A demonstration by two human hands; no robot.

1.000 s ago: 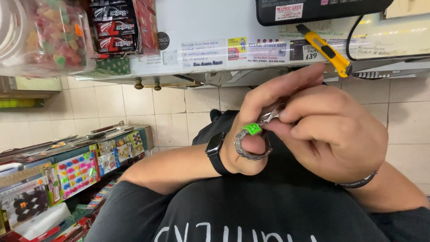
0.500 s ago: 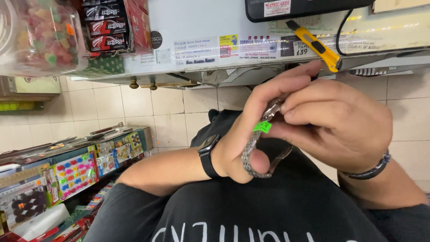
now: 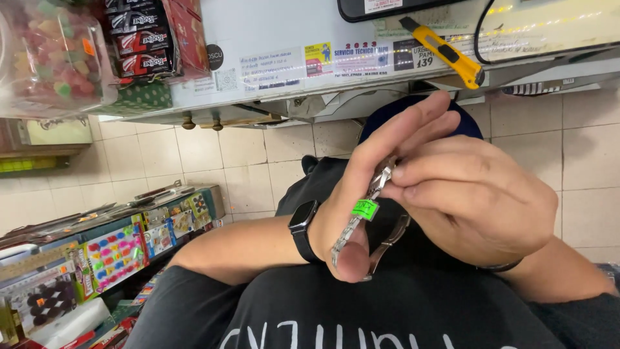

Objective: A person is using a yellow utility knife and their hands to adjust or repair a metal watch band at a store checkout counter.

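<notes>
Close in front of my chest I hold a silver metal wristwatch (image 3: pixel 373 194) with a link bracelet and a small green tag (image 3: pixel 365 209). My left hand (image 3: pixel 381 181), with a black smartwatch (image 3: pixel 302 227) on its wrist, has the watch against its palm and thumb, fingers stretched upward. My right hand (image 3: pixel 475 197) pinches the watch head with its fingertips from the right; a dark band sits on that wrist. The bracelet's loose ends (image 3: pixel 387 240) hang down between both hands. The watch face is hidden.
A counter edge (image 3: pixel 310 71) covered with stickers runs across the top, with a yellow utility knife (image 3: pixel 445 52) on it. A jar of coloured sweets (image 3: pixel 48 55) and snack boxes (image 3: pixel 145 35) stand at upper left. Shelves of small packaged goods (image 3: pixel 110 255) fill the lower left. Beige tiled floor lies behind.
The bracelet was looped in a closed ring a second ago; now it hangs open in two strands. My left fingers have straightened upward, and both hands have shifted slightly right.
</notes>
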